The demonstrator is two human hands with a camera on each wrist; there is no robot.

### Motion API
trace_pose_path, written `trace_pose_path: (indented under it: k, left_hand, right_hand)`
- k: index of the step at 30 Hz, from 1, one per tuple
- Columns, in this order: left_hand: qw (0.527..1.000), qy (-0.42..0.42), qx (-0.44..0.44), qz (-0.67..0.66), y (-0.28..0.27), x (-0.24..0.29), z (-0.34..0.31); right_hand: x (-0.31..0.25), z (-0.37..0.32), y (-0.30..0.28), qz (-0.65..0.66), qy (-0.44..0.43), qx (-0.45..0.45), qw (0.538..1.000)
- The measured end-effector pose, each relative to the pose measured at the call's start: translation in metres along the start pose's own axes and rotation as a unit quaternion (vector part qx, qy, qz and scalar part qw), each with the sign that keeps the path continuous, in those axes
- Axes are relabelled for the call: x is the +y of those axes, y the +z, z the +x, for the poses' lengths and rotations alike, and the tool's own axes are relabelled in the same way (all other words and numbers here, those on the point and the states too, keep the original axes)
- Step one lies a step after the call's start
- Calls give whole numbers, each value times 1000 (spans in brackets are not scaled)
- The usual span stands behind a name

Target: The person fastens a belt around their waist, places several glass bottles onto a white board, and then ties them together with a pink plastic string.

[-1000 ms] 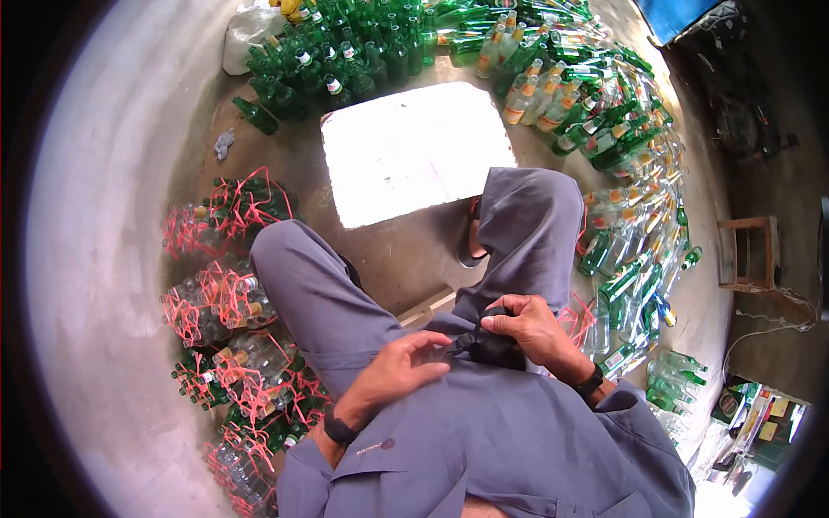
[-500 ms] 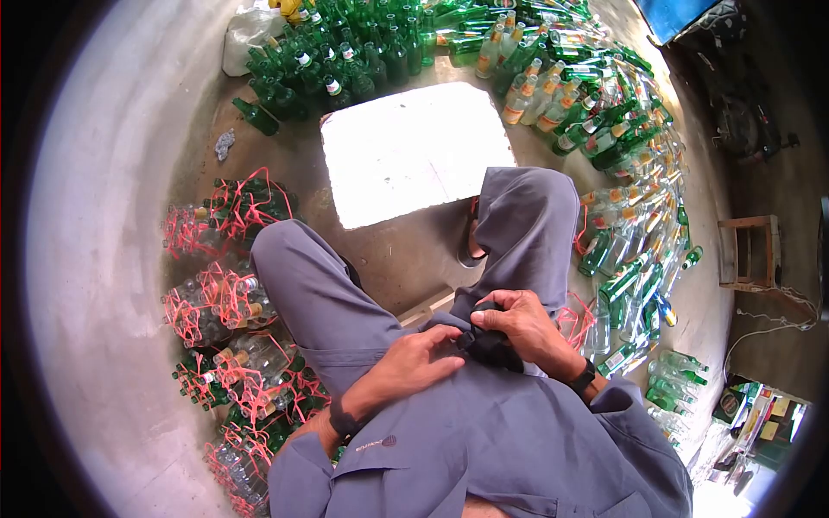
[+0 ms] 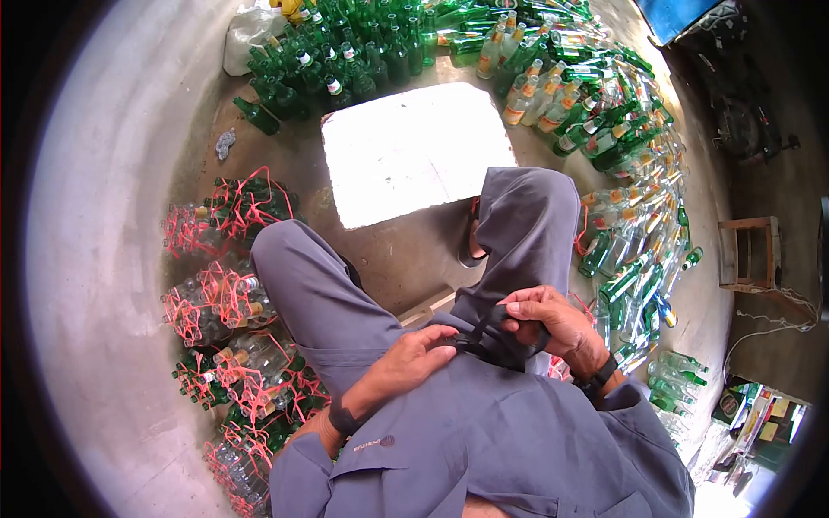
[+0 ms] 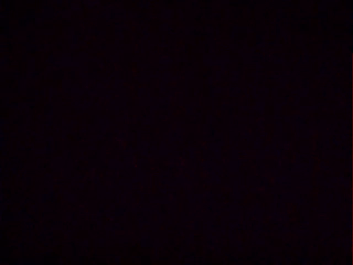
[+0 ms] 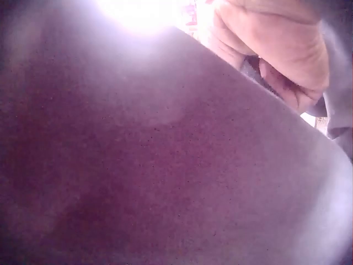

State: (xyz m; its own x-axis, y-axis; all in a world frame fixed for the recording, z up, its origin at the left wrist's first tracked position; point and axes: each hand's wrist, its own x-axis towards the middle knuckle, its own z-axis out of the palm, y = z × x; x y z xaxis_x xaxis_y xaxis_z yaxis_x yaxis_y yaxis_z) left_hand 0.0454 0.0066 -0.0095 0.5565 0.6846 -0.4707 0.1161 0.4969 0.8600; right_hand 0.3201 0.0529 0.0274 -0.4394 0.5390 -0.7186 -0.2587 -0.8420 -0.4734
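In the head view a black strap-like thing [image 3: 489, 330], with a dark bunched part, lies in the seated person's lap. My right hand [image 3: 553, 321] pinches its upper end between thumb and curled fingers and holds it raised. The left hand [image 3: 413, 358] grips the near left end with thumb and fingertips, low against the grey clothing. What exactly the black thing is, I cannot tell. Grey cloth [image 5: 165, 165] fills most of the right wrist view, and the right hand [image 5: 276, 44] shows curled at the top right. The left wrist view is black.
A white slab [image 3: 414, 155] lies beyond the knees. Green bottles [image 3: 371, 60] stand behind it, and many more bottles [image 3: 622, 207] lie along the right. At left are bottle bundles [image 3: 224, 302] tied with pink string. A wooden frame [image 3: 748, 252] stands far right.
My right hand has moved up and to the right, drawing the black strap away from the left hand. The left hand came in to the black thing and has stayed there.
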Motion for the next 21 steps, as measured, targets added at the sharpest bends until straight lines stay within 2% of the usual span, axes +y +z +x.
trace_pose_path:
  k: [1, 4, 9, 13, 15, 16, 17, 19, 21]
  left_hand:
    - [1000, -5, -2, -6, 0, 0, 0]
    - [999, -29, -7, -22, -1, 2, 0]
    - [998, -49, -9, -33, -1, 4, 0]
    - [997, -47, -9, -52, -2, 3, 0]
    - [997, -36, -9, -64, -2, 4, -1]
    - [997, -33, -8, -64, -2, 6, -1]
    - [998, -29, -8, -63, -3, 7, -2]
    - [998, -24, -4, -60, -3, 9, -3]
    - [998, -19, 2, -58, -3, 13, -6]
  right_hand:
    - [-1, -5, 0, 0, 0, 0, 1000]
    - [-4, -23, 1, -295, -35, 72, 952]
    - [6, -31, -13, -376, -50, 59, 924]
    - [5, -37, -8, -417, -29, 10, 908]
    - [1, -38, 6, -568, -112, 0, 815]
    - [-5, -39, 20, -562, -56, 0, 825]
    - [0, -35, 22, -562, -56, 0, 825]
    - [13, -25, 20, -620, -198, -52, 758]
    - [17, -20, 25, -639, -191, -64, 743]
